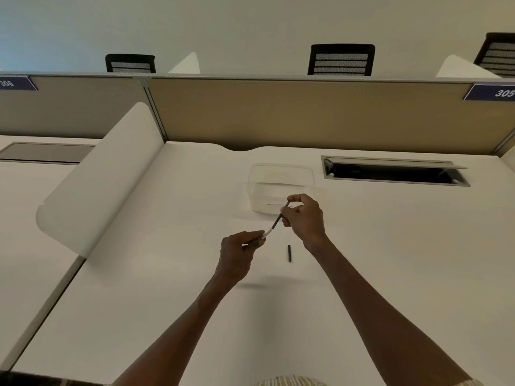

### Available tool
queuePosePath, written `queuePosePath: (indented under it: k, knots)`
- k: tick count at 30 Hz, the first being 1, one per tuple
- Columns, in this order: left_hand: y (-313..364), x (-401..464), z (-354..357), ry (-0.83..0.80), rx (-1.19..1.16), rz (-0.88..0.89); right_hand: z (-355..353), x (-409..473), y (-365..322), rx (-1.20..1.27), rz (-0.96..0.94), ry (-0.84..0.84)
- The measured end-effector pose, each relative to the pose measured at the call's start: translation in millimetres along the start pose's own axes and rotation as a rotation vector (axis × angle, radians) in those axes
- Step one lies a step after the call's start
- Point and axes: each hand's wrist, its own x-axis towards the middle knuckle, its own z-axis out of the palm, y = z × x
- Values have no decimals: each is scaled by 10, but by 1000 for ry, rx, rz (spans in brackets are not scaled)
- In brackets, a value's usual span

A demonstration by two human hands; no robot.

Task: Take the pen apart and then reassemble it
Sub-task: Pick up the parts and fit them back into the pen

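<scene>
Both hands hold a thin pen above the white desk (195, 288). My right hand (305, 218) pinches the dark barrel (277, 222) at its far end. My left hand (239, 250) grips the near end, where a white section (268, 232) shows between the fingers and the dark barrel. The pen slants from lower left to upper right between the hands. A short black pen part, perhaps the cap (289, 253), lies loose on the desk just in front of my right wrist.
A clear plastic box (281, 179) stands just behind my hands. An open cable hatch (395, 172) is set into the desk at the back right. A white curved divider (103, 176) borders the left and a tan partition (306, 115) the back.
</scene>
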Motion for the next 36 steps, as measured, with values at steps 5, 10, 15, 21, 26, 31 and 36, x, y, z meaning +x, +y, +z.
queuePosePath:
  k: [5, 10, 15, 21, 26, 31, 36]
  knots:
    - [2, 9, 9, -1, -16, -14, 4, -6, 19, 12, -21, 4]
    - [28, 21, 29, -6, -35, -32, -2, -12, 9, -17, -79, 9]
    - [59, 12, 27, -6, -9, -31, 4, -32, 0, -42, -160, -4]
    - [125, 14, 4, 25, -25, -20, 41, -84, -17, 0, -257, -72]
    - [188, 24, -1, 67, -127, -57, 48, -91, -20, 98, -196, -28]
    - [214, 11, -30, 81, -190, -82, -28, -30, 112, -68, -125, 2]
    - [208, -15, -43, 87, -218, -107, -94, -13, 418, -368, -52, -21]
